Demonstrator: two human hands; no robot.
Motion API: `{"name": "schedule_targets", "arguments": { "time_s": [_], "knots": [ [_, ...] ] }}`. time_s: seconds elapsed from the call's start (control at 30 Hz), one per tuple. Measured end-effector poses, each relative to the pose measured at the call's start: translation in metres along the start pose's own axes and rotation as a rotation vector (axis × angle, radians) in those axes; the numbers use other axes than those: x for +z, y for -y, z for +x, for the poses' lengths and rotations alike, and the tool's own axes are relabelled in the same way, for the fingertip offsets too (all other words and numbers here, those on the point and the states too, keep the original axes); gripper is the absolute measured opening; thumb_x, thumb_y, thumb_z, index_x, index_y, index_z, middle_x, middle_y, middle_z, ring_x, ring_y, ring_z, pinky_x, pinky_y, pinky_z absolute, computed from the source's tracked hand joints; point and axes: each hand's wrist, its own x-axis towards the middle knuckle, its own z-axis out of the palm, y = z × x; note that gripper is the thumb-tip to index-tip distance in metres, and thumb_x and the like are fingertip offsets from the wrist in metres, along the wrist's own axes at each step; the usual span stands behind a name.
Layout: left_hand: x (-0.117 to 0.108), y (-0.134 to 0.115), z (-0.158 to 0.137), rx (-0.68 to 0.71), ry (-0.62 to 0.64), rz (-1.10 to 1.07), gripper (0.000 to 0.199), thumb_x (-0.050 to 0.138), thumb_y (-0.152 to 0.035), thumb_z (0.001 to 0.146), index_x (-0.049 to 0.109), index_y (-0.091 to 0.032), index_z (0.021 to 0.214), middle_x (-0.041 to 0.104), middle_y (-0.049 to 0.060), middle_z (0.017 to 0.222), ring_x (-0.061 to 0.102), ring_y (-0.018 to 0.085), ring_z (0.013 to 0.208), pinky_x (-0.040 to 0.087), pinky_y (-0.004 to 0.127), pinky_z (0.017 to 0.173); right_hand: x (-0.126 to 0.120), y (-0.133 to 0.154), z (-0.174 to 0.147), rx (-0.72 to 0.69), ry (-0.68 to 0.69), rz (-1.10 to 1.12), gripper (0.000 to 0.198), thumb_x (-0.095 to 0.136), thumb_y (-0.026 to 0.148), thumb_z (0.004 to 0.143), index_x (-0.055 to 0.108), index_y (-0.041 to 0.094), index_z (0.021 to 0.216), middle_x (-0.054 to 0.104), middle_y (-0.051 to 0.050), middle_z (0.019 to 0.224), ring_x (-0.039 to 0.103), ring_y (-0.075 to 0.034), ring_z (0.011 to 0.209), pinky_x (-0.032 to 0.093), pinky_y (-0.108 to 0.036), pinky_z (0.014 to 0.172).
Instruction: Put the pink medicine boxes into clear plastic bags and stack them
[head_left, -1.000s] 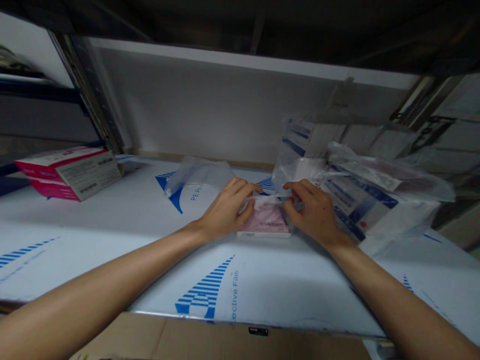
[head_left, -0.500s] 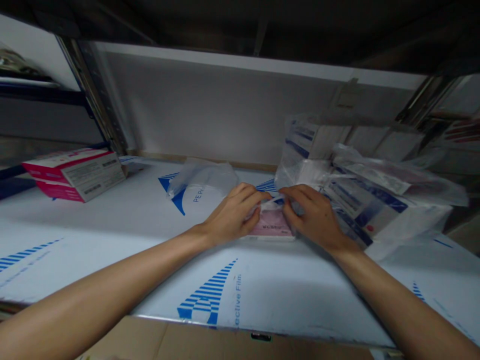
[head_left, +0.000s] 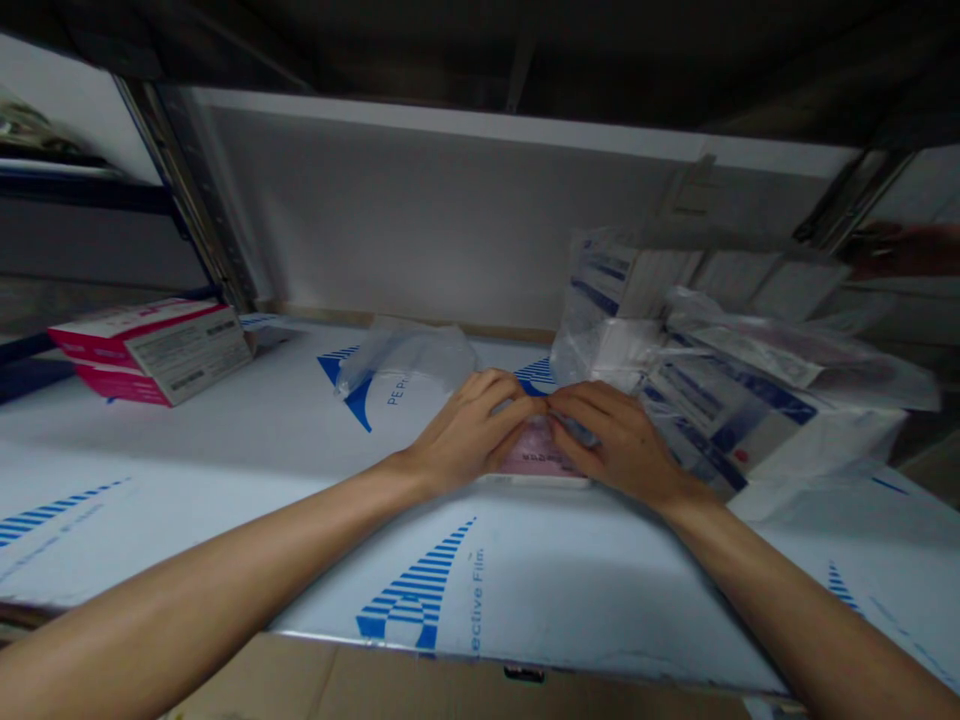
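A pink-and-white box (head_left: 537,462) lies on the film-covered shelf (head_left: 337,560), in what looks like a clear plastic bag (head_left: 537,432). My left hand (head_left: 480,425) pinches the bag's far edge with thumb and fingers. Right beside it, my right hand (head_left: 619,435) is closed on the same edge, and the fingertips of both hands nearly meet above the box. The hands hide the sides of the box and most of the bag's edge.
Red-and-white boxes (head_left: 157,350) sit at the left. Behind my left hand lies a clear plastic bag (head_left: 412,352). At the right are several bagged blue-and-white boxes (head_left: 727,400). A dark upper shelf (head_left: 450,60) hangs overhead. Another person's hand (head_left: 911,248) shows at the far right.
My hands have come together along the bag's edge, covering the strip of it that showed between them. The other person's hand at the far right has changed position.
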Motion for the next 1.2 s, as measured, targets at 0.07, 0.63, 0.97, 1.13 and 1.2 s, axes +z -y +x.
{"name": "schedule_targets", "arguments": {
  "time_s": [0.07, 0.63, 0.97, 1.13, 1.2],
  "knots": [
    [-0.002, 0.000, 0.001, 0.023, -0.009, 0.019, 0.015, 0.048, -0.019, 0.103, 0.061, -0.017, 0.109, 0.066, 0.008, 0.102, 0.054, 0.023, 0.107, 0.049, 0.037, 0.093, 0.000, 0.000, 0.000, 0.025, -0.010, -0.016, 0.016, 0.056, 0.014, 0.095, 0.069, 0.016, 0.104, 0.076, -0.009, 0.094, 0.071, -0.022, 0.085, 0.059, -0.036, 0.078],
    [-0.009, -0.003, 0.002, -0.159, -0.069, 0.050, 0.026, 0.046, -0.013, 0.093, 0.061, -0.015, 0.114, 0.057, 0.010, 0.101, 0.053, 0.024, 0.095, 0.047, 0.040, 0.082, -0.010, -0.011, 0.001, 0.379, -0.283, -0.177, 0.026, 0.048, 0.016, 0.097, 0.064, 0.020, 0.118, 0.071, -0.011, 0.099, 0.069, -0.026, 0.094, 0.056, -0.041, 0.083],
    [-0.017, -0.006, 0.006, -0.002, -0.115, -0.177, 0.010, 0.061, -0.021, 0.089, 0.052, -0.021, 0.084, 0.064, 0.007, 0.097, 0.058, 0.023, 0.100, 0.050, 0.039, 0.089, -0.008, -0.004, 0.002, 0.263, -0.245, -0.212, 0.024, 0.056, 0.016, 0.093, 0.063, 0.021, 0.115, 0.067, -0.004, 0.084, 0.066, -0.020, 0.073, 0.053, -0.034, 0.069],
    [-0.027, -0.015, 0.013, -0.108, -0.099, -0.384, 0.018, 0.056, -0.020, 0.091, 0.058, -0.021, 0.109, 0.068, 0.001, 0.087, 0.063, 0.014, 0.076, 0.052, 0.030, 0.074, -0.014, -0.012, 0.005, 0.411, -0.344, -0.284, 0.024, 0.054, 0.013, 0.088, 0.065, 0.021, 0.108, 0.067, -0.006, 0.088, 0.065, -0.023, 0.080, 0.053, -0.038, 0.074],
    [-0.032, -0.015, 0.016, -0.147, -0.104, -0.374, 0.020, 0.050, -0.019, 0.095, 0.059, -0.021, 0.113, 0.071, 0.001, 0.090, 0.064, 0.013, 0.074, 0.051, 0.029, 0.071, -0.018, -0.011, 0.007, 0.457, -0.352, -0.282, 0.027, 0.053, 0.013, 0.087, 0.067, 0.021, 0.108, 0.065, -0.007, 0.089, 0.064, -0.024, 0.081, 0.054, -0.040, 0.075]
  ]
}}
